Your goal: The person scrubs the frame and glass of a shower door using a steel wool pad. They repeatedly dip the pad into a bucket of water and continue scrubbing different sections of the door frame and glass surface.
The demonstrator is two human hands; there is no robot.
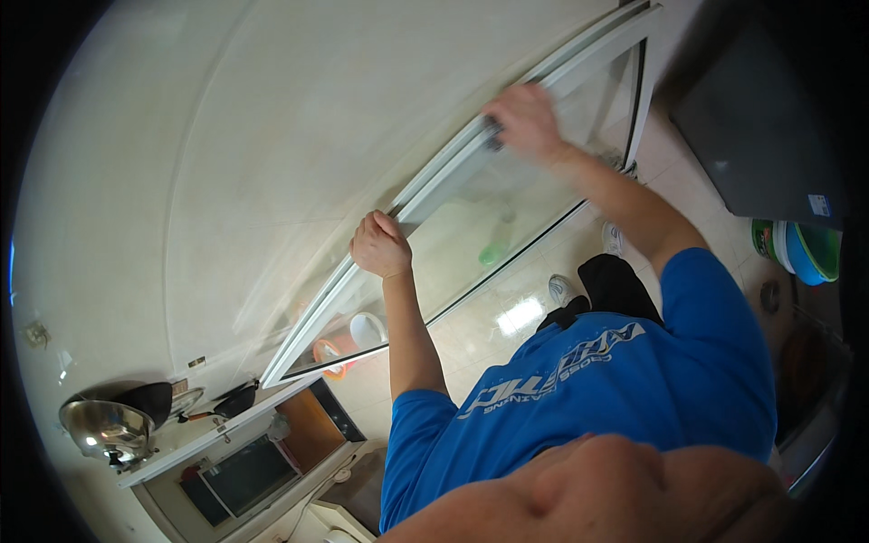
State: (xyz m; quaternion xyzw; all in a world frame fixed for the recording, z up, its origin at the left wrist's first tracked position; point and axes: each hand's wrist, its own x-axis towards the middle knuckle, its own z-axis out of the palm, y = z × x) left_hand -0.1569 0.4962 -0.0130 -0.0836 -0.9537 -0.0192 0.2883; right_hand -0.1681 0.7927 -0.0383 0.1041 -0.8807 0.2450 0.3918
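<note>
A tall glass panel with a white frame, likely a door, stands against a pale wall, seen at a slant. Around the frame's near edge, left of the picture's middle, my left hand is closed. Farther up the same edge is my right hand, blurred, with something dark under its fingers; whether that is a cloth or a part of the frame I cannot tell. Through the glass a green thing and a white and orange container show dimly.
Metal pans hang on the wall at the lower left, beside an opening with a dark window. A large grey appliance stands at the right, near blue and green basins. The tiled floor reflects light.
</note>
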